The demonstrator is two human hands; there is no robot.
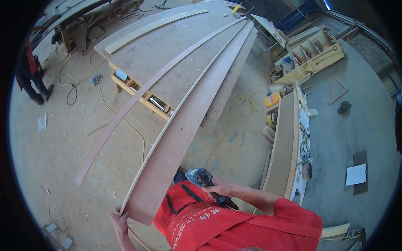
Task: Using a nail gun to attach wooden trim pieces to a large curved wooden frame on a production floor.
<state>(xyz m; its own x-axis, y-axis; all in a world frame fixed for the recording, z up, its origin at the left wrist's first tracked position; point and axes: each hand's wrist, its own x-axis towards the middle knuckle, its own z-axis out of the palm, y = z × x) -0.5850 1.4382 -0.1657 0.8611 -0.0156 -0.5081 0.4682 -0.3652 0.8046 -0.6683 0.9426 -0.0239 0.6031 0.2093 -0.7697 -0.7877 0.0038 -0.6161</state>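
A long, pinkish-brown board (178,136) runs from the far end of the worktable (167,58) out over its near edge toward me. Along its left edge stands a thin pale wooden strip (153,146). My left hand (120,219) is closed round the near left corner, where strip and board meet. Close to my red apron, my right hand (220,189) grips a blue and black handheld power tool (200,177); its exact kind is unclear. The tool is apart from the strip. To the left, a narrow curved strip (121,115) overhangs the table.
An open tray (144,98) is fixed under the table edge. Yellow hose (234,100) lies across the floor. On the right stand a long bench (282,142) and a tool box (312,60). Another person (31,73) is at the far left.
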